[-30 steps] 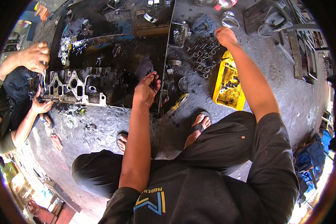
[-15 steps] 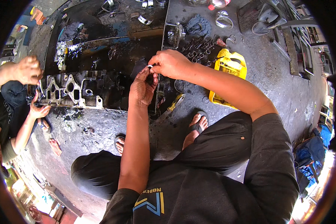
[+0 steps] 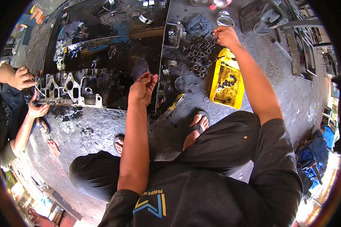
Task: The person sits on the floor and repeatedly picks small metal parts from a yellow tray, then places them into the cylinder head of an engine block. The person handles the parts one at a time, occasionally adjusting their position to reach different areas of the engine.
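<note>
My left hand (image 3: pixel 143 89) is over the right end of the oily black work surface, palm up with fingers curled. A dark grey sheet, like sandpaper or cloth (image 3: pixel 140 68), shows beyond its fingertips and seems pinched in them. My right hand (image 3: pixel 226 36) reaches far right with fingers pinched together, and whatever they hold is hidden. Below and left of it, several small ring-ended metal parts (image 3: pixel 196 59) lie on the floor. Nearest to the right forearm is a cut-open yellow jerrycan (image 3: pixel 217 92) with small dark parts inside.
A metal cylinder head (image 3: pixel 79 99) lies at left, where a co-worker's hands (image 3: pixel 23 78) work at its end. A blue-grey rag (image 3: pixel 199 25), a clear round container (image 3: pixel 226 20) and a yellow-handled tool (image 3: pixel 175 102) lie around. My sandalled foot (image 3: pixel 200 122) stands near the jerrycan.
My right hand has left my left hand, where it handled a small shiny ring, and swung right and away to the small parts. My left hand stays nearly in place.
</note>
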### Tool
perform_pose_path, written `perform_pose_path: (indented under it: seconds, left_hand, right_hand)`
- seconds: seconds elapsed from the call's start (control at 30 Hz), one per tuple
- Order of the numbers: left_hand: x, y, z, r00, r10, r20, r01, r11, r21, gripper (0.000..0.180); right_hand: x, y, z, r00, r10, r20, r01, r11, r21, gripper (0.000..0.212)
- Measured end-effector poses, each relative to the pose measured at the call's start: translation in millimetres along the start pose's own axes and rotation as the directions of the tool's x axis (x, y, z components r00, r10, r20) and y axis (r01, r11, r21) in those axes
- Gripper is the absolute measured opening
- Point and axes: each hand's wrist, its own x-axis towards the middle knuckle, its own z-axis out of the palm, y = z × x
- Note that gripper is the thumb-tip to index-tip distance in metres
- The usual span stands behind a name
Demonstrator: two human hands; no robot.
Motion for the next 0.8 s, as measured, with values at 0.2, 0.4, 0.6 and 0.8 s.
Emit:
perform_pose_path:
  seconds: [0.2, 0.4, 0.6, 0.8]
  left_hand:
    - [-4, 0, -3, 1.000, -0.009, 0.021, 0.005, 0.987, 0.160, 0.024]
    - [-4, -1, -3, 1.000, 0.003, -0.004, -0.003, 0.990, 0.143, 0.023]
    - [-3, -3, -8, 0.996, 0.011, 0.087, -0.021, 0.993, 0.118, 0.030]
    - [-4, -2, 2, 0.986, 0.078, 0.150, -0.089, 0.994, 0.066, 0.029]
  right_hand:
    - [9, 18, 9, 0.990, 0.124, 0.062, -0.130, 0.986, 0.103, 0.016]
    - [34, 48, 19, 0.982, -0.035, 0.184, 0.039, 0.999, -0.017, 0.017]
    - [22, 30, 21, 0.999, 0.023, 0.038, -0.014, 0.979, -0.205, 0.024]
    - [-5, -12, 0, 0.997, -0.050, -0.061, 0.016, 0.886, -0.463, 0.025]
